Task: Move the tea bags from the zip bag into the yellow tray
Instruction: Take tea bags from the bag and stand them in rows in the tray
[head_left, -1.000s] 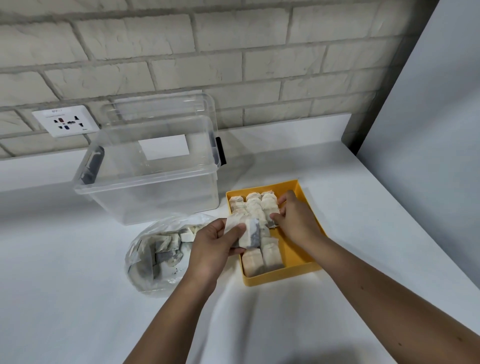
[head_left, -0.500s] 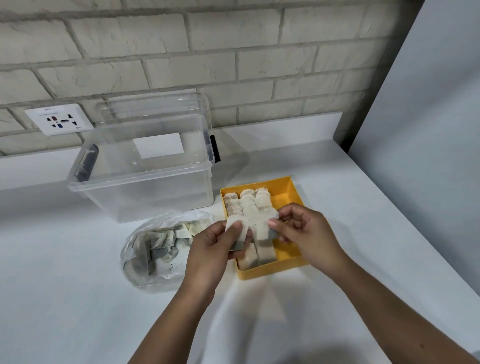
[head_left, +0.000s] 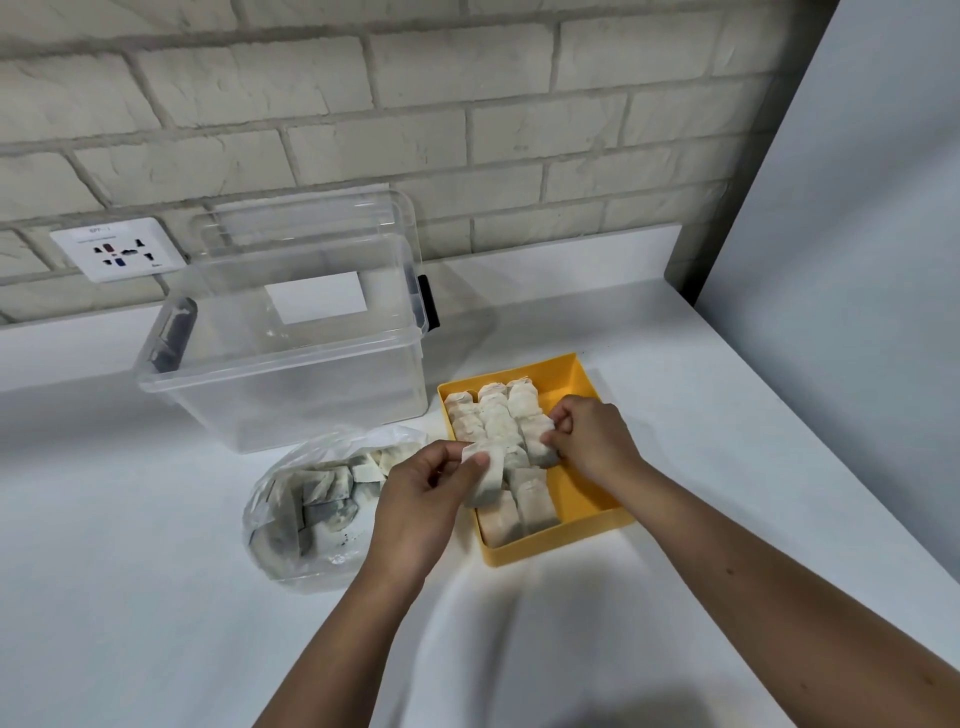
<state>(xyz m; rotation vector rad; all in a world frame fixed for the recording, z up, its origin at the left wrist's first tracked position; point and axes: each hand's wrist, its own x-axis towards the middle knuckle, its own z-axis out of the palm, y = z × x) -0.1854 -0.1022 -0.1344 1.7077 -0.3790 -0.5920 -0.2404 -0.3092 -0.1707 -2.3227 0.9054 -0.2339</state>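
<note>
The left hand pinches a tea bag by its top, beside the tray, likely held ready as next in. The right hand pinches a second tea bag among the packed rows, seemingly seating it upright to save room. The zip bag lies on the bench just left of the left hand, which hides part of it, so its count is unclear.

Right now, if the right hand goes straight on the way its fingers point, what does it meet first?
The right hand, pinching one tea bag, points left across the yellow tray. It would probably meet the packed tea bags there first, then the left hand; depth is unclear.
</note>
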